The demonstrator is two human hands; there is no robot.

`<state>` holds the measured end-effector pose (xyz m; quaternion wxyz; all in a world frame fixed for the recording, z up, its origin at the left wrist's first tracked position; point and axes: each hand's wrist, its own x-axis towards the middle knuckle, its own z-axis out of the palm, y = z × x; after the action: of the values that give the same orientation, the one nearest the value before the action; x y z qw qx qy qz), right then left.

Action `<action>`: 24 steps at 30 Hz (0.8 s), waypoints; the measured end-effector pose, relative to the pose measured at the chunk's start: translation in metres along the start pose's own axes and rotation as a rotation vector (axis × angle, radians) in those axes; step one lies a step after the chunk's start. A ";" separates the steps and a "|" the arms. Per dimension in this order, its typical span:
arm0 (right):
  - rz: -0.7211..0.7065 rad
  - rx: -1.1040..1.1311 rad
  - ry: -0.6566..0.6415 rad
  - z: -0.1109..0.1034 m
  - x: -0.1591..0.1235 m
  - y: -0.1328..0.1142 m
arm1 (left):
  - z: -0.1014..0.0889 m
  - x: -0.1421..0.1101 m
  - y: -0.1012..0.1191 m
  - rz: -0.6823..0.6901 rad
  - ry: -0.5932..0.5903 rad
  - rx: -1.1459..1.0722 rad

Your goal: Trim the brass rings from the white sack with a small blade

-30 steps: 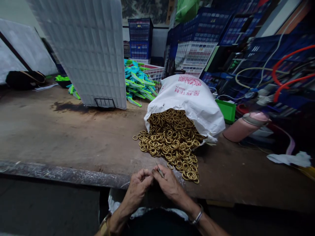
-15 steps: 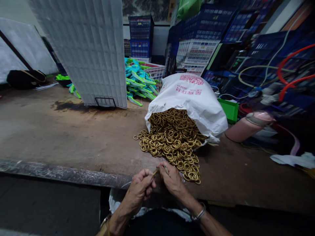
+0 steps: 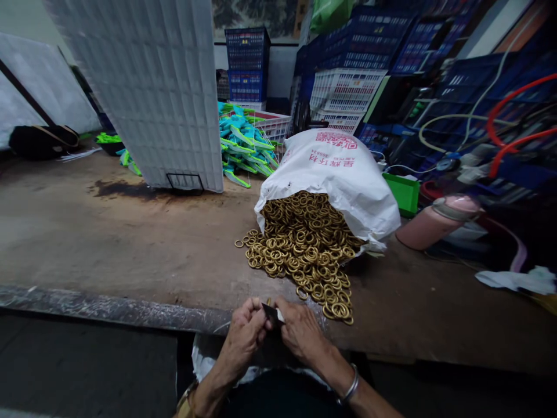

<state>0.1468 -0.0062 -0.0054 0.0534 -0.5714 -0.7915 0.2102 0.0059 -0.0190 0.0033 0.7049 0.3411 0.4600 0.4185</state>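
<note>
Low at the table's front edge, my left hand (image 3: 247, 325) and my right hand (image 3: 302, 328) meet, both closed. Between my left fingertips is a brass-coloured ring (image 3: 268, 302), mostly hidden; only a bit of its rim shows. My right hand grips a small dark flat blade (image 3: 270, 313) with a whitish part beside the fingers, and its tip reaches my left fingertips. Just beyond my hands, a pile of brass-coloured rings (image 3: 300, 255) spills from the mouth of a white woven sack (image 3: 331, 157) lying on its side.
The brown table (image 3: 130, 249) has a worn front edge. A tall whitish ribbed panel (image 3: 148, 98) stands at left, with turquoise and lime pieces (image 3: 243, 142) behind it. At right are a pink bottle (image 3: 439, 220), a green tray (image 3: 402, 194) and orange hose (image 3: 513, 119). Stacked crates (image 3: 248, 64) stand behind.
My right hand has turned, so the dark blade now shows against my left fingertips. The ring, seen more plainly before, is mostly covered. The camera view has shifted slightly.
</note>
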 end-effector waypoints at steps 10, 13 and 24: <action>0.163 -0.150 0.149 0.001 0.000 0.008 | -0.003 -0.018 -0.006 -0.106 -0.169 -0.149; 0.193 -0.152 0.236 0.001 -0.004 0.020 | -0.002 -0.021 -0.003 -0.118 -0.202 -0.264; 0.343 -0.310 0.331 0.000 -0.002 0.035 | -0.004 -0.011 -0.002 -0.087 -0.111 -0.368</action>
<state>0.1783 0.0011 -0.0186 0.0576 -0.7248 -0.6866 -0.0033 0.0000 -0.0299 0.0040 0.7970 0.2089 0.3505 0.4454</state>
